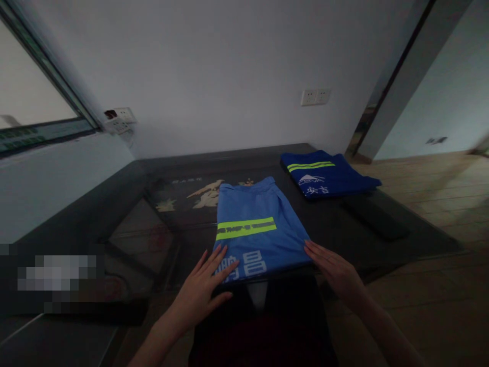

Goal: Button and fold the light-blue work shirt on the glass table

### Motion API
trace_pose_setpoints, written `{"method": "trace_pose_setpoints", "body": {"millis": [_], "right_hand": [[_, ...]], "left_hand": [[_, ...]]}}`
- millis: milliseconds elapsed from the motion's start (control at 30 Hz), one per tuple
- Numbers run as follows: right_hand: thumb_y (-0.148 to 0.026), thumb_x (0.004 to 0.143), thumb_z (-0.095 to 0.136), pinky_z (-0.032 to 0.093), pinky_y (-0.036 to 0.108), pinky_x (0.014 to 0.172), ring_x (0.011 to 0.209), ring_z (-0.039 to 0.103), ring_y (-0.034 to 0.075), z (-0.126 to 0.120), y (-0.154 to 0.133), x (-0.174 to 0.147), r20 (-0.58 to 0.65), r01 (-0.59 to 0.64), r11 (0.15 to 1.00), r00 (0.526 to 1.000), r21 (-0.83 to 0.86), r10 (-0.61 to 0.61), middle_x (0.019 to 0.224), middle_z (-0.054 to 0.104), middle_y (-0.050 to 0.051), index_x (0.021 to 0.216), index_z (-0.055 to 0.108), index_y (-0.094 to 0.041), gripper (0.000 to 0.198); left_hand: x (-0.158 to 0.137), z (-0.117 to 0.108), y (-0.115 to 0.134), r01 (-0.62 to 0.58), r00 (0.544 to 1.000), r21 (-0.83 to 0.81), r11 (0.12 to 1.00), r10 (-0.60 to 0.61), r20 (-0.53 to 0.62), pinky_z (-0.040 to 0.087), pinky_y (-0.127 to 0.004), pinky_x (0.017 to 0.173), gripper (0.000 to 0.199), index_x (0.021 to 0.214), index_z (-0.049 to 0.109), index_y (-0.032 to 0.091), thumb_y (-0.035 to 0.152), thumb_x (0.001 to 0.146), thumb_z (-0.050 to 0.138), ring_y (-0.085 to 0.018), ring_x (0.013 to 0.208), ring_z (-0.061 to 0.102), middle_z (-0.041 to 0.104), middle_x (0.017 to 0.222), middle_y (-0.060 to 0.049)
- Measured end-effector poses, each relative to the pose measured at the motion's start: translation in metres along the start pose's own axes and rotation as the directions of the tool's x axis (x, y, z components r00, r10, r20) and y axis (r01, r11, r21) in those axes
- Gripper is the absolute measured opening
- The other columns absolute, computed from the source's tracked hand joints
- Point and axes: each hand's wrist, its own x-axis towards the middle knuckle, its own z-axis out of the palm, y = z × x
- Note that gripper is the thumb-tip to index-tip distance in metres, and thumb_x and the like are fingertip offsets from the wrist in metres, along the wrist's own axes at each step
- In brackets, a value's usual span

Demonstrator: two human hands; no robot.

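Observation:
A light blue work shirt (pixel 252 204) lies folded on the dark table, its collar end pointing away from me. It carries a yellow-green reflective stripe and large white characters near the front edge. My left hand (pixel 210 278) rests on its lower left corner with the fingers spread over the lettering. At the lower right edge, my right hand (pixel 331 262) touches the cloth with its fingers stretched out and close together. The thumb of my right hand is hidden.
A folded dark blue shirt (pixel 330 176) with a yellow-green stripe and white print lies at the back right of the table (pixel 191 214). A dark flat object (pixel 376 219) sits in front of it. Wall sockets (pixel 315 97) are behind the table.

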Motion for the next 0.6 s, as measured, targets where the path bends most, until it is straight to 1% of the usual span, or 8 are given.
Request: {"method": "trace_pose_setpoints", "body": {"millis": [100,200,233,300,400,467,500,600], "right_hand": [[-0.019,0.092,0.044,0.050,0.039,0.098,0.121,0.053,0.020,0.002,0.001,-0.003,0.014,-0.018,1.000,1.000,0.010,0.018,0.133,0.055,0.004,0.132,0.052,-0.026,0.041],[-0.026,0.091,0.048,0.051,0.041,0.097,0.120,0.054,0.022,-0.003,-0.002,-0.003,0.007,-0.029,0.999,1.000,0.019,0.029,0.133,0.055,0.005,0.130,0.054,-0.026,0.040],[-0.028,0.091,0.049,0.051,0.042,0.097,0.121,0.053,0.023,-0.008,-0.004,0.000,-0.010,-0.038,0.999,0.999,0.025,0.038,0.133,0.054,0.005,0.129,0.055,-0.027,0.039],[-0.029,0.091,0.048,0.049,0.044,0.099,0.123,0.051,0.025,-0.021,-0.011,0.012,-0.081,-0.076,0.996,0.994,0.041,0.079,0.135,0.053,0.004,0.127,0.056,-0.028,0.037],[-0.026,0.092,0.045,0.043,0.046,0.105,0.125,0.049,0.025,-0.042,-0.026,0.052,-0.222,-0.135,0.987,0.963,0.091,0.152,0.135,0.053,0.005,0.129,0.055,-0.027,0.038],[-0.025,0.093,0.042,0.041,0.046,0.106,0.125,0.049,0.024,-0.044,-0.033,0.088,-0.266,-0.138,0.983,0.950,0.120,0.166,0.134,0.054,0.007,0.127,0.056,-0.025,0.037],[-0.026,0.093,0.042,0.041,0.046,0.105,0.125,0.049,0.024,-0.039,-0.033,0.107,-0.254,-0.131,0.984,0.954,0.123,0.159,0.133,0.055,0.007,0.126,0.058,-0.024,0.036],[-0.030,0.093,0.044,0.040,0.046,0.105,0.125,0.048,0.026,-0.005,-0.021,0.150,-0.079,-0.173,0.983,0.981,0.059,0.178,0.135,0.052,0.013,0.126,0.057,-0.018,0.038]], "left_hand": [[-0.002,0.000,0.001,-0.003,1.000,-0.021,1.000,0.003,0.001,0.028,-0.055,0.109,0.070,0.145,0.024,0.035,0.040,0.084,0.058,-0.029,0.141,0.021,0.020,0.154,-0.007],[-0.003,-0.009,0.000,-0.008,1.000,-0.072,0.997,0.009,0.009,0.024,-0.058,0.109,0.071,0.145,0.023,0.035,0.046,0.084,0.057,-0.030,0.141,0.022,0.020,0.154,-0.007],[-0.002,-0.014,-0.001,-0.002,1.000,-0.101,0.995,0.002,-0.007,0.023,-0.058,0.110,0.069,0.146,0.023,0.035,0.046,0.085,0.054,-0.030,0.140,0.023,0.021,0.154,-0.007],[0.006,-0.026,-0.006,0.037,0.994,-0.172,0.984,-0.054,-0.094,0.022,-0.055,0.112,0.059,0.145,0.025,0.034,0.041,0.090,0.046,-0.028,0.139,0.026,0.025,0.153,-0.005],[0.038,-0.038,-0.018,0.141,0.947,-0.269,0.953,-0.209,-0.243,0.022,-0.048,0.115,0.050,0.145,0.029,0.028,0.030,0.095,0.034,-0.022,0.138,0.030,0.033,0.150,-0.005],[0.068,-0.033,-0.029,0.212,0.921,-0.271,0.939,-0.285,-0.265,0.024,-0.047,0.114,0.052,0.145,0.028,0.020,0.030,0.094,0.035,-0.022,0.139,0.028,0.037,0.147,-0.010],[0.084,-0.028,-0.034,0.244,0.915,-0.246,0.938,-0.307,-0.261,0.025,-0.048,0.113,0.055,0.144,0.028,0.015,0.031,0.093,0.038,-0.024,0.139,0.027,0.038,0.146,-0.013],[0.121,-0.002,-0.045,0.279,0.933,-0.130,0.951,-0.301,-0.196,0.024,-0.049,0.113,0.060,0.141,0.032,0.006,0.034,0.090,0.043,-0.029,0.140,0.023,0.036,0.146,-0.019]]}}
